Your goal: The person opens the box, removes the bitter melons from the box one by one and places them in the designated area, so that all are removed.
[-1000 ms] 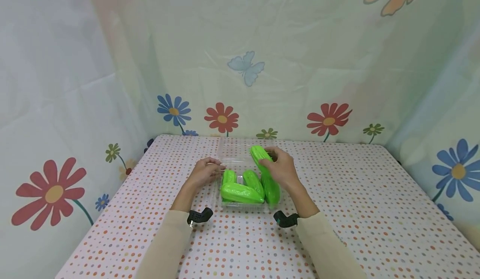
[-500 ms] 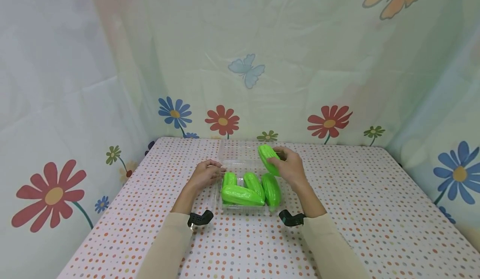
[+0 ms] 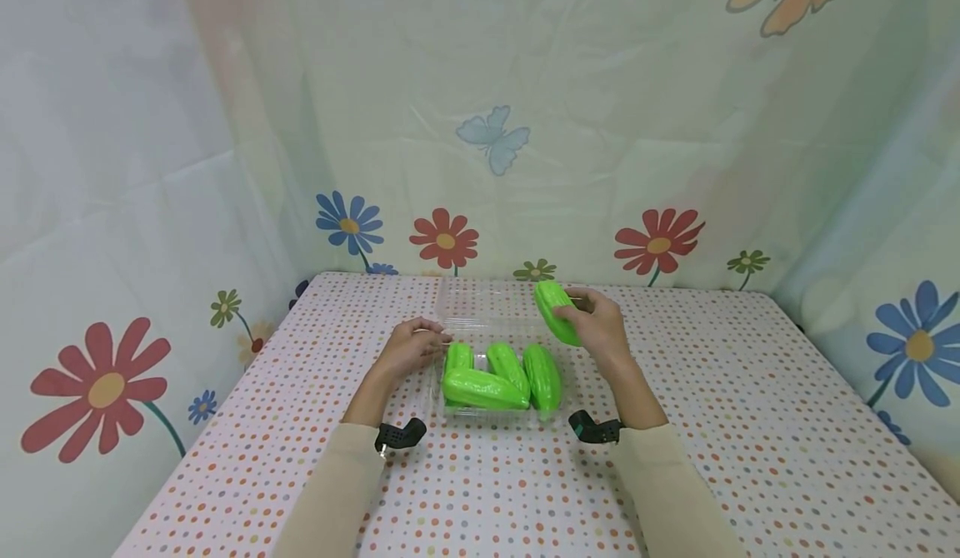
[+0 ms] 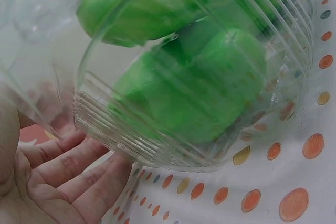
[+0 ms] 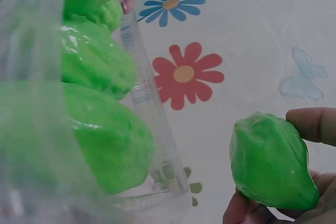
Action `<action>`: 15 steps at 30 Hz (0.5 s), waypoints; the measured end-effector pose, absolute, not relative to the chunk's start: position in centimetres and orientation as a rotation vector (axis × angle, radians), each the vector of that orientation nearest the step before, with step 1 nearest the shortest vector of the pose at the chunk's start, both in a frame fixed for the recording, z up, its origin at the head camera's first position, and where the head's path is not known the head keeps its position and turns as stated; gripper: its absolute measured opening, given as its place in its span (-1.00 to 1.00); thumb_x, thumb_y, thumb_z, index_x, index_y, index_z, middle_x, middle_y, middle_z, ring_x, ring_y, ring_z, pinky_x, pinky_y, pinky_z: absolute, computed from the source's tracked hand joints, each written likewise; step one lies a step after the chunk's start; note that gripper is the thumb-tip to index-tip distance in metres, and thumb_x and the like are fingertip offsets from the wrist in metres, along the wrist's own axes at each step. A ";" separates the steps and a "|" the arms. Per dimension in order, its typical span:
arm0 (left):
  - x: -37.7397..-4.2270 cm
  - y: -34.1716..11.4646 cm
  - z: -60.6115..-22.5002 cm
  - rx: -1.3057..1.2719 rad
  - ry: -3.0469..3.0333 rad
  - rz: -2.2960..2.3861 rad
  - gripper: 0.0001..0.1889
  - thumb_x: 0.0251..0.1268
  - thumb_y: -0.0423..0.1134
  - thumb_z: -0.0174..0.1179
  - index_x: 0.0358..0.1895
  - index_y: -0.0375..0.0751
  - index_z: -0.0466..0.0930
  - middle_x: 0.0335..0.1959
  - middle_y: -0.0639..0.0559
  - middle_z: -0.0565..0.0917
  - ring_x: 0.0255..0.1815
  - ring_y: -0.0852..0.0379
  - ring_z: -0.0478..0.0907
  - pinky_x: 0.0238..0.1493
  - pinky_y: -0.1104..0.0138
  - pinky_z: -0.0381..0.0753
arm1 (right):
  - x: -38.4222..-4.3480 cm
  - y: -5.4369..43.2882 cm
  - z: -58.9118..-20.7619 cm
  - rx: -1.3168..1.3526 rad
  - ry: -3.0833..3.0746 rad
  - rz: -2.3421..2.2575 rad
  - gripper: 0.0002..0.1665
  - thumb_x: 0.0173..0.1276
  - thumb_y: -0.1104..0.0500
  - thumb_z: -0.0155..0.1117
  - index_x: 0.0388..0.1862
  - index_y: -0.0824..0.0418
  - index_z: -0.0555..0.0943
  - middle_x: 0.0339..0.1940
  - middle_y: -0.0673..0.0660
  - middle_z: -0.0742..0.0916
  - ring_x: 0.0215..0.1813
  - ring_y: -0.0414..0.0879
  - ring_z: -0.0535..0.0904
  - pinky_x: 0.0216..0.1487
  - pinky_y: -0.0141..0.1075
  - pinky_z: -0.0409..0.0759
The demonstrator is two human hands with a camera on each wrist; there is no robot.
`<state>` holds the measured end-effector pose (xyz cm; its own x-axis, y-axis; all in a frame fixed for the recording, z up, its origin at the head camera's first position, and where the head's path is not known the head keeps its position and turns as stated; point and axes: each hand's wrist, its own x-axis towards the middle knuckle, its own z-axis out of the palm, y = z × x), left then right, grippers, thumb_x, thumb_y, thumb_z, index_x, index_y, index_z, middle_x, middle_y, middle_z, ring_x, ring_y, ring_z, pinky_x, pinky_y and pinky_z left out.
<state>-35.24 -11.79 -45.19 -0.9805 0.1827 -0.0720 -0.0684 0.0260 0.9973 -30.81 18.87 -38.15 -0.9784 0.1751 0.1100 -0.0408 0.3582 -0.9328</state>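
My right hand [image 3: 602,328] holds a glossy, ridged green bitter melon [image 3: 557,313] in the air, right of and behind a clear plastic box [image 3: 491,413]. In the right wrist view, thumb and fingers pinch this melon [image 5: 270,161] from both sides. Several like it lie inside the box: one crosswise in front [image 3: 483,389], another slanting along the right end [image 3: 543,377]. At the box's left side rests my left hand [image 3: 411,348]. Its fingers [image 4: 102,184], fairly straight in the left wrist view, touch the ribbed wall.
The box's clear lid [image 3: 483,301] lies folded back behind it. A dotted cloth [image 3: 480,491] covers the table. Fabric walls [image 3: 570,166] with printed flowers and butterflies rise at the back and both sides.
My right hand has lifted the bitter melon from the right end of the box and carried it rightward. The left hand has stayed at the box's left side.
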 end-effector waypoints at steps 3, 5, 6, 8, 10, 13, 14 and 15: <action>-35.3 -11.8 -45.4 0.124 2.114 2.070 -0.76 0.37 -0.38 0.14 0.05 -0.37 0.53 0.12 -0.29 0.69 0.14 -0.11 0.68 0.14 0.13 0.62 | -30.8 19.2 -37.8 -0.155 -2.413 1.721 -0.35 0.44 0.07 0.29 0.45 0.23 0.44 0.34 0.30 0.57 0.27 0.16 0.53 0.18 -0.07 0.53; -35.2 -11.8 -45.5 0.126 2.112 2.068 -0.75 0.38 -0.37 0.14 0.06 -0.38 0.52 0.13 -0.29 0.68 0.14 -0.11 0.68 0.14 0.13 0.62 | -30.7 19.4 -37.7 -0.169 -2.410 1.735 -0.34 0.45 0.07 0.29 0.46 0.23 0.43 0.35 0.31 0.56 0.26 0.17 0.53 0.15 -0.09 0.54; -35.2 -11.8 -45.5 0.124 2.111 2.066 -0.74 0.38 -0.36 0.15 0.07 -0.38 0.52 0.13 -0.29 0.68 0.13 -0.09 0.68 0.13 0.14 0.63 | -30.7 19.5 -37.7 -0.174 -2.407 1.736 -0.34 0.45 0.07 0.28 0.46 0.23 0.42 0.35 0.31 0.56 0.26 0.17 0.54 0.14 -0.09 0.54; -35.1 -11.8 -45.5 0.114 2.110 2.067 -0.73 0.38 -0.35 0.15 0.07 -0.38 0.51 0.13 -0.28 0.68 0.11 -0.08 0.69 0.11 0.15 0.64 | -30.7 19.7 -37.8 -0.186 -2.409 1.723 -0.34 0.45 0.06 0.28 0.46 0.23 0.42 0.35 0.31 0.56 0.24 0.18 0.55 0.11 -0.11 0.55; -35.0 -11.8 -45.4 0.106 2.111 2.065 -0.73 0.37 -0.35 0.15 0.07 -0.37 0.52 0.13 -0.27 0.69 0.09 -0.05 0.70 0.09 0.17 0.65 | -30.7 20.0 -37.9 -0.197 -2.400 1.721 -0.35 0.45 0.06 0.28 0.45 0.24 0.43 0.35 0.32 0.57 0.22 0.17 0.55 0.07 -0.15 0.56; -35.0 -11.8 -45.3 0.117 2.128 2.056 -0.74 0.38 -0.34 0.14 0.07 -0.37 0.52 0.13 -0.27 0.69 0.10 -0.06 0.69 0.10 0.16 0.64 | -30.9 20.5 -38.0 -0.225 -2.386 1.714 -0.35 0.45 0.07 0.28 0.45 0.25 0.43 0.34 0.32 0.57 0.18 0.13 0.55 0.01 -0.23 0.55; -35.1 -11.8 -45.2 0.120 2.135 2.051 -0.74 0.39 -0.34 0.14 0.07 -0.37 0.52 0.13 -0.27 0.69 0.11 -0.07 0.69 0.11 0.16 0.64 | -30.9 20.6 -38.0 -0.235 -2.382 1.716 -0.35 0.45 0.07 0.28 0.45 0.25 0.43 0.34 0.32 0.57 0.18 0.12 0.55 -0.01 -0.25 0.55; -35.1 -11.8 -45.2 0.125 2.141 2.047 -0.73 0.39 -0.34 0.14 0.07 -0.37 0.52 0.13 -0.27 0.69 0.11 -0.07 0.69 0.11 0.15 0.63 | -31.0 20.8 -38.0 -0.246 -2.374 1.723 -0.36 0.45 0.07 0.28 0.44 0.26 0.44 0.34 0.32 0.57 0.17 0.12 0.55 -0.02 -0.27 0.55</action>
